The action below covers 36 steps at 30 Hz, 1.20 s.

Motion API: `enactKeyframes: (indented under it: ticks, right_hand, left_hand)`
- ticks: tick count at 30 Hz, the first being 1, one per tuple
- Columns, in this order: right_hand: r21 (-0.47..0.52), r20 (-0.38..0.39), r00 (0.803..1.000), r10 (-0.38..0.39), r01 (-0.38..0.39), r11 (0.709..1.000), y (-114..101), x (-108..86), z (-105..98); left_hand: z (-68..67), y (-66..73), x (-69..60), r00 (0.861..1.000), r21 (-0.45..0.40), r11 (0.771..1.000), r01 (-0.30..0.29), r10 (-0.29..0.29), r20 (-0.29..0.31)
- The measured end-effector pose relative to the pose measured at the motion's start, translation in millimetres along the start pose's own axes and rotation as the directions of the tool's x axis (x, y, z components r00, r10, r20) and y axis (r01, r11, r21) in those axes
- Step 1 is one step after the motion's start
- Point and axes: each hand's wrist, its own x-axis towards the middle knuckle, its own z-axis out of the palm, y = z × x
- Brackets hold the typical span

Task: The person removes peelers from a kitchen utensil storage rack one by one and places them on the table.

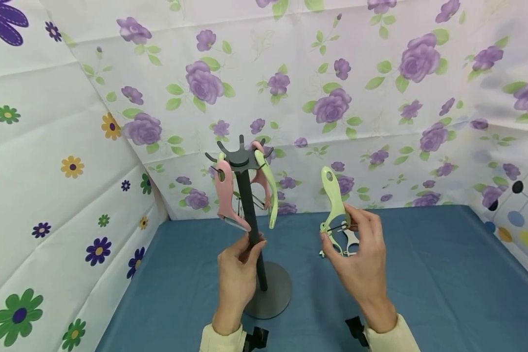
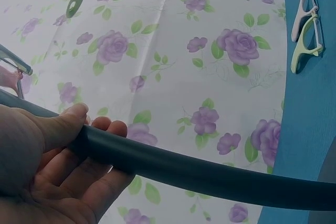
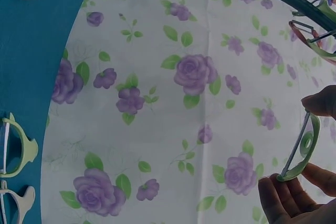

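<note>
My left hand [image 1: 237,283] grips the dark pole [image 1: 246,200] of a stand, thumb and fingers wrapped about it, also seen in the left wrist view. Pink peelers [image 1: 224,188] and light green peelers [image 1: 269,181] hang from the hooks at its top. To the right of the stand, my right hand [image 1: 365,254] holds a light green peeler [image 1: 333,193] by its blade end, pinched between thumb and fingers. Its handle, with a hole at the tip, points upward. In the right wrist view the blade spans between thumb and fingers.
Behind the right hand, another green peeler [image 2: 300,52] and a whitish peeler [image 2: 298,18] lie on the blue tablecloth [image 1: 435,274]. The stand's round base [image 1: 277,300] rests on the cloth. A flowered sheet [image 1: 286,44] hangs behind, with patterned sheets at both sides.
</note>
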Motion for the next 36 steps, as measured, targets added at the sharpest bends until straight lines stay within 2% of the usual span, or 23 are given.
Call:
enactKeyframes:
  ticks: [9,27,36]
  right_hand:
    - [-0.005,-0.012,1.0,-0.008,0.008,1.0,10,-2.1,-2]
    - [-0.054,-0.009,0.999,0.031,-0.031,0.998,24,-2.9,-5]
    - [-0.029,-0.029,0.999,0.037,-0.037,0.999,29,-1.3,-7]
  left_hand:
    - [0.8,-0.4,-0.8,1.0,0.026,0.999,-0.026,0.026,-0.007]
    - [1.4,0.1,-1.5,1.0,0.028,1.0,-0.002,0.002,-0.011]
    - [1.0,0.0,-1.2,1.0,0.019,1.0,-0.004,0.005,-0.009]
